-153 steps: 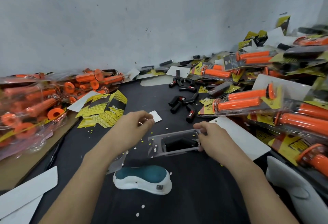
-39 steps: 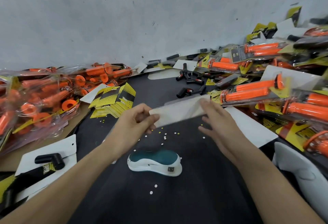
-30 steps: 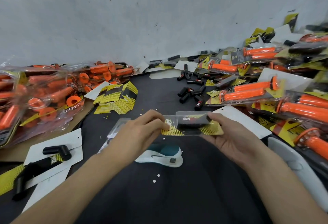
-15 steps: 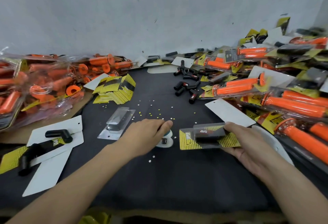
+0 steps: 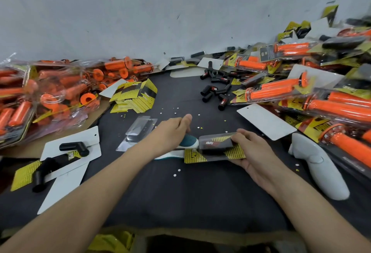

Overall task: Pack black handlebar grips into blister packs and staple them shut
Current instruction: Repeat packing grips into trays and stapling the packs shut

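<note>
At the centre of the black-clothed table [image 5: 190, 192], the left hand [image 5: 172, 130] is wrapped over the teal stapler [image 5: 187, 140], fingers curled down its far side and thumb laid along the top. At 3 o'clock from it, the right hand [image 5: 253, 152] pinches the blister pack [image 5: 200, 156], thumb above and fingers beneath. The black handlebar grip [image 5: 216, 144] sits inside the clear bubble over the yellow card. The pack's 9 o'clock edge looks tucked into the stapler's mouth, though how deep is hidden. The main risk, as I judge it, is a staple landing too near the edge and tearing out, or missing a layer if card and shell are not aligned. A tilted pack could jam the stapler, and a hard press may skid it toward the empty shell [image 5: 140, 130] at 10 o'clock.
</note>
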